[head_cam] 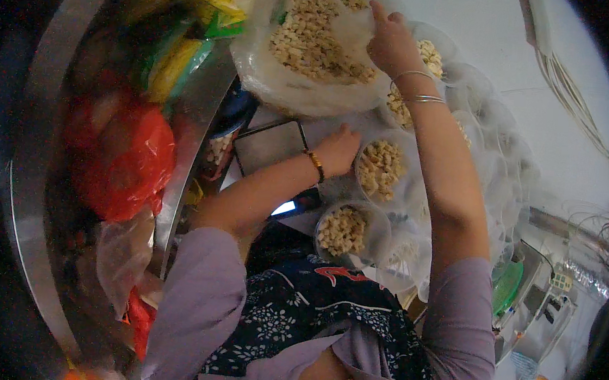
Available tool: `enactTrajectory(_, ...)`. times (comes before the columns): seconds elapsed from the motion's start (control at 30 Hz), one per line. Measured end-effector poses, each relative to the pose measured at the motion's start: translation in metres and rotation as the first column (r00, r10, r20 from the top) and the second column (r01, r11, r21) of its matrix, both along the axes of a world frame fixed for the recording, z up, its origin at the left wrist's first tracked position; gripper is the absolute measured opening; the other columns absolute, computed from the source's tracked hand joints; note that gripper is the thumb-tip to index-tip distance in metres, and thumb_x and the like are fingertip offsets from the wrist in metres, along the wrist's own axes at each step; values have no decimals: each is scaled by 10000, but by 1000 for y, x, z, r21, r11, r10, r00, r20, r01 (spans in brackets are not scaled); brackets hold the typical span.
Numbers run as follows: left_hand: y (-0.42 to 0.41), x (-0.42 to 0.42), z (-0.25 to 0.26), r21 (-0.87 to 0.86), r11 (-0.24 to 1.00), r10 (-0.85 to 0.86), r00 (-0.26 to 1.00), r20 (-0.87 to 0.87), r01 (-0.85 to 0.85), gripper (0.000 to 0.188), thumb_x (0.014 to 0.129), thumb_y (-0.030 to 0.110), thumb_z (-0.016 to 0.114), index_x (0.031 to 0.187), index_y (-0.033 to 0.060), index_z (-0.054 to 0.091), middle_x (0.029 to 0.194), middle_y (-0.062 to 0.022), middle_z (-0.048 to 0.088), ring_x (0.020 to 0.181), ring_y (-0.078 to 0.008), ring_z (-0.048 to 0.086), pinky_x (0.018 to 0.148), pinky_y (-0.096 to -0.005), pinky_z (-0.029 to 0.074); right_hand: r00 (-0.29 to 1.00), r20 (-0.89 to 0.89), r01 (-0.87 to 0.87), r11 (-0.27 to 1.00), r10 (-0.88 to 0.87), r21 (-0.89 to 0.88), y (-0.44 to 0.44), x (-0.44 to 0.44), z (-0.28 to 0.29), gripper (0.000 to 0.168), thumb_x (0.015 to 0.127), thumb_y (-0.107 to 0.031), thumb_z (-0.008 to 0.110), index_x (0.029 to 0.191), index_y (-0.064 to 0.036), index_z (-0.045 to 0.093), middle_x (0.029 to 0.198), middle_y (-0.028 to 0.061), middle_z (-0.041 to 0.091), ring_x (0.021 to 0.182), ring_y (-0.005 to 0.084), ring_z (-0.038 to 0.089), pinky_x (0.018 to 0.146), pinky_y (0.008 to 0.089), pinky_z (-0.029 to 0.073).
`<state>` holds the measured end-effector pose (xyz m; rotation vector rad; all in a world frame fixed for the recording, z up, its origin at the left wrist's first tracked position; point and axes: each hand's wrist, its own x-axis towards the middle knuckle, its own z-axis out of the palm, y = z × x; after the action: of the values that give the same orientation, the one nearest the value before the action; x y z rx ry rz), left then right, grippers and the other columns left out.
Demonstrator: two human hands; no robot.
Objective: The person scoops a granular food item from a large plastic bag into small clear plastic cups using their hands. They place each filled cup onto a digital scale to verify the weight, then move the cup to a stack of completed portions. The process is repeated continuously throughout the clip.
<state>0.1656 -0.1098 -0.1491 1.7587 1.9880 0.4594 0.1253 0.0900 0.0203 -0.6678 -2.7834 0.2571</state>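
Observation:
My left hand (341, 149), with a beaded bracelet at its wrist, is beside the rim of a clear plastic tub of pale, chunky food pieces (381, 169). Whether it grips the rim cannot be told. My right hand (392, 40), wearing thin bangles, is at the right edge of a large clear plastic bag (311, 92) full of similar pieces. Its index finger is stretched out, and no held item shows. Nearer my body is another filled clear tub (343, 230). A flat-topped digital scale (273, 144) with a lit display lies partly under my left forearm.
Many clear plastic tubs (492, 118) crowd the white table on the right, several with food in them. At left, a metal-edged area holds a red plastic bag (139, 162) and yellow-green packets (178, 70). Pale cords (569, 84) lie at upper right; a green item (508, 286) is at lower right.

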Motion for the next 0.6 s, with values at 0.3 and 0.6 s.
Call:
enactTrajectory(0.3,0,-6,12,-43,999,-24,986,166,32,212,806,92,618,989,-14,608,1031,-227,556,910,-378,610,806,-445,504,994,56,72,952,-93,299,5,-11,-16,714,784,-27,573,1433,-221,348,1128,278,509,976,439,575,780,462,536)
enactTrajectory(0.6,19,-116,220,152,921,138,666,733,-358,210,822,215,683,904,34,616,833,-77,642,819,-116,614,729,-286,507,961,187,134,932,-206,337,18,-15,-51,810,774,-189,682,1474,-200,275,1146,270,522,987,401,570,782,442,529)
